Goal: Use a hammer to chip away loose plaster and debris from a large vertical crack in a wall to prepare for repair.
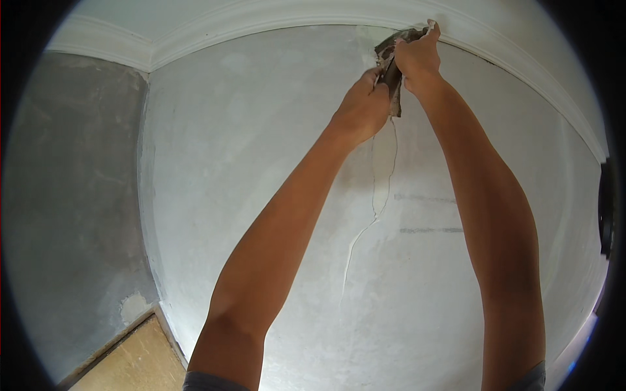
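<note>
While both arms are stretched way up, the two hands meet right under the white cornice [261, 19] at the top of the grey plastered wall [248, 163]. They're both on a scraper [391, 72], a dark, grubby tool caked with plaster. Its long axis runs roughly up and down with a slight tilt, the upper end leaning over toward the right hand and the cornice, the lower end poking down just below both hands. Looks like the flat blade part is at the top, pressed to the wall, but it's mostly hidden so I can't tell the edge exactly.

Left hand [362, 107] is curled closed around the lower part of the scraper, fingers wrapped tight. Right hand [417, 58] sits just above and beside it, gripping the upper part, fingertips up against the cornice line.

Straight below the left hand, a long thin crack [375, 208] wanders down the wall with a paler filled patch alongside it. Off below the right hand there are a couple of faint dark horizontal marks [430, 229]. Far down past the left elbow a bit of wooden floor [134, 362] shows in the corner
</note>
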Tool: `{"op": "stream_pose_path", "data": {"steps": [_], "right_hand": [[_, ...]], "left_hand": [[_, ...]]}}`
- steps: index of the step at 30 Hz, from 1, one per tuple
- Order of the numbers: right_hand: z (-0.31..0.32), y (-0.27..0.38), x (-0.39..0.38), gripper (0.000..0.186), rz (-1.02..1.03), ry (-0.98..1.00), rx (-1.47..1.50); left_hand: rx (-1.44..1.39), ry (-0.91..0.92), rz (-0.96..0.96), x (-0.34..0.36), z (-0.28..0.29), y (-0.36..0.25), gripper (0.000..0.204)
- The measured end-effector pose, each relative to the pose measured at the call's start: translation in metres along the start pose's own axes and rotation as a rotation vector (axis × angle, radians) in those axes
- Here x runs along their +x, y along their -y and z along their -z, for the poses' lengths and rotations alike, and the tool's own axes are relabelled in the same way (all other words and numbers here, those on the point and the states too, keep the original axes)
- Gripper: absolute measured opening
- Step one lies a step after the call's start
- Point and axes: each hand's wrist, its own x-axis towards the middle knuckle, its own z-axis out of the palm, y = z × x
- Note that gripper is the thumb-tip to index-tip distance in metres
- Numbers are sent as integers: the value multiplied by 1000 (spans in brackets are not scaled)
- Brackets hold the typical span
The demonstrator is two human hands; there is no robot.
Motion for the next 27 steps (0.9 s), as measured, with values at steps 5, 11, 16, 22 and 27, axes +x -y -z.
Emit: {"op": "stream_pose_path", "data": {"steps": [5,11,16,22,27], "right_hand": [[-3,9,7,89,30,36,-137],[-9,-1,17,87,236,-9,-186],[-2,-16,30,70,-46,290,426],[-6,-21,35,18,-97,292,532],[-9,-19,35,45,59,364,341]], "left_hand": [[276,-192,-260,4,-9,12,46],[140,-232,-291,6,-17,17,45],[93,-138,-305,13,-9,22,39],[-15,-181,-407,16,-28,32,41],[72,-301,-487,16,-8,55,31]]}}
